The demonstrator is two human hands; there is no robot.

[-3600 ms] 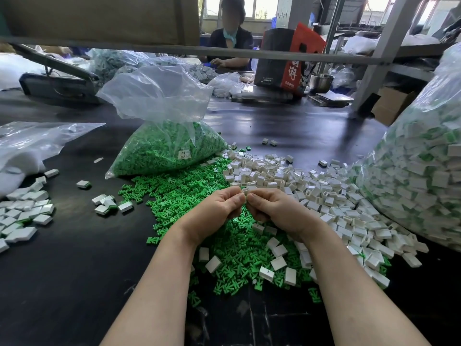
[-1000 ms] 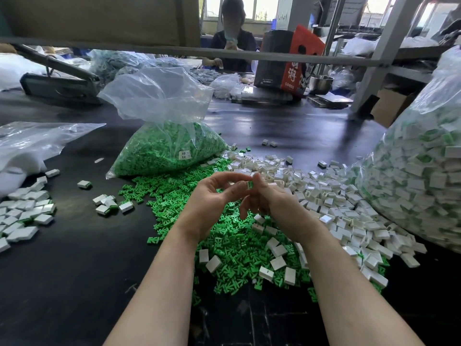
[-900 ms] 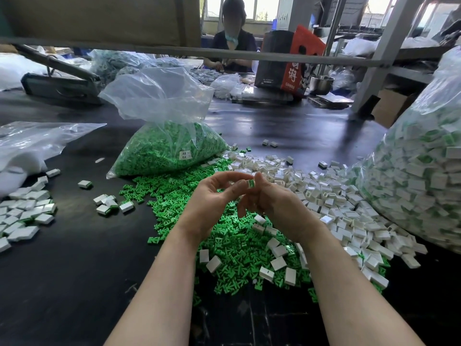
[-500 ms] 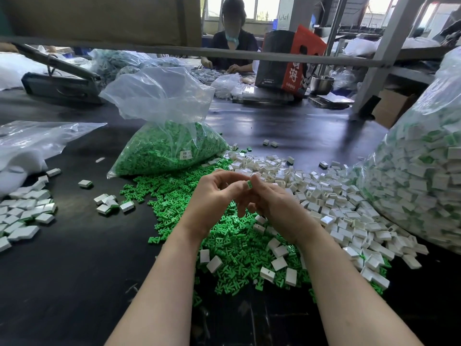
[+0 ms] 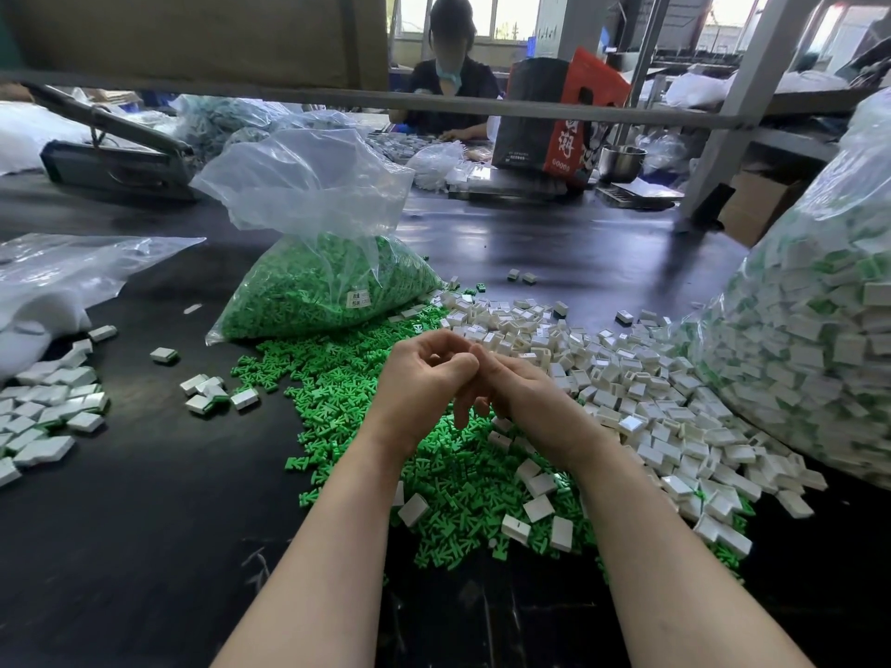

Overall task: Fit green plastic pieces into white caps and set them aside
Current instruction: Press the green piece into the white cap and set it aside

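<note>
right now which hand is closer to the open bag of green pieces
Left. The left hand is just in front of the bag of green pieces; the right hand sits farther right, over the white caps.

Your left hand (image 5: pixel 424 378) and right hand (image 5: pixel 525 392) are bare, without gloves or rings. Both your forearms show no sleeves up to the frame's edge.

head-worn wide view, looking forward and down

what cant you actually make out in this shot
Head view only:
- What the left hand and right hand pinch: hidden by their curled fingers.
- Label on the bag of green pieces: too small to read.
- Big bag of assembled caps: cut by right edge.
</note>
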